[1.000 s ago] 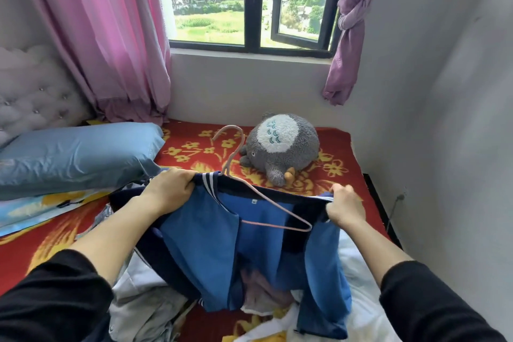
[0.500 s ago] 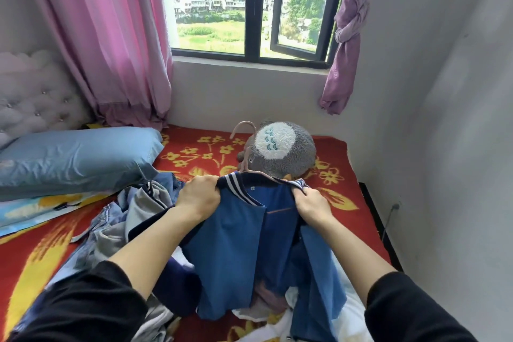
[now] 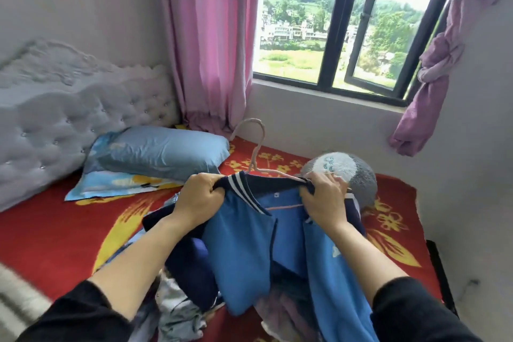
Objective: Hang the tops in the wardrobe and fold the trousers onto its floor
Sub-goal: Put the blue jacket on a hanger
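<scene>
A blue jacket (image 3: 244, 253) with a navy, white-striped collar hangs from a pale pink hanger (image 3: 256, 147) whose hook rises above the collar. My left hand (image 3: 198, 197) grips the collar and shoulder on the left. My right hand (image 3: 323, 198) grips the right shoulder over the hanger arm. The jacket is lifted above a heap of other clothes (image 3: 177, 311) on the bed. No wardrobe is in view.
A red bedspread (image 3: 55, 233) with yellow flowers covers the bed. A blue pillow (image 3: 163, 151) lies by the tufted headboard (image 3: 69, 125). A grey plush toy (image 3: 349, 172) sits behind my right hand. Pink curtains and a window stand beyond; a wall is close on the right.
My hands moved closer together at the jacket's shoulders and raised it, so the hanger hook now stands up. The view swung left and upward.
</scene>
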